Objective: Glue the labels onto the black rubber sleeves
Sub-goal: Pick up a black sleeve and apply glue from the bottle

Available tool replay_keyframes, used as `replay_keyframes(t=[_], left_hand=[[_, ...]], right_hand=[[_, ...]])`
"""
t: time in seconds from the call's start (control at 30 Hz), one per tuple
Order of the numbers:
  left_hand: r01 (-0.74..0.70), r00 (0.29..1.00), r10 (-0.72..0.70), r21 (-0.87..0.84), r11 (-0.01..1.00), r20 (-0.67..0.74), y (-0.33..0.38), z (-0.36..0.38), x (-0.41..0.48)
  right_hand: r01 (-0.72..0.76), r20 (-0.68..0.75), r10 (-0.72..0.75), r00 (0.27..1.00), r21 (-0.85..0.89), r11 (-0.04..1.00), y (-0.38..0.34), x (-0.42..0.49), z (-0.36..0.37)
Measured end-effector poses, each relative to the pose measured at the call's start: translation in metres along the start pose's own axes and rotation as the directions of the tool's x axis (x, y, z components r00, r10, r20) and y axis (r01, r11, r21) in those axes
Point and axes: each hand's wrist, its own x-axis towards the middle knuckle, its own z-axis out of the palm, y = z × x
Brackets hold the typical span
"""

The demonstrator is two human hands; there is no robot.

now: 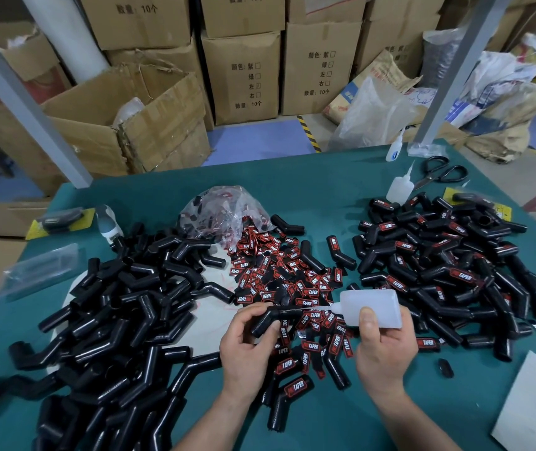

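We judge about half done | left hand point(247, 340) curls round 1 bent black rubber sleeve point(284, 312) just in front of heap of red-and-black labels point(286, 281) | right hand point(384, 346) grips translucent plastic glue bottle point(371, 301), nozzle at sleeve | labelled sleeves point(449, 265) right of heap, bare sleeves point(123, 307) left

Every sleeve point(123, 304) was glossy black, the labels point(279, 278) red and black with white lettering, the table point(292, 183) teal, the glue bottle point(374, 307) milky translucent white, the cardboard boxes point(244, 73) brown, and the floor tape point(309, 133) striped yellow and black.
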Motion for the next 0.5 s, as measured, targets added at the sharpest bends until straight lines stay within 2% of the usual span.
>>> replay_keyframes(t=[0.5], left_hand=[[-0.012,1.000,0.012,0.000,1.000,0.003,0.0010,0.0003,0.0002]], right_hand=[[0.016,0.031,-0.015,0.999,-0.031,0.999,-0.0039,-0.0008,0.0007]])
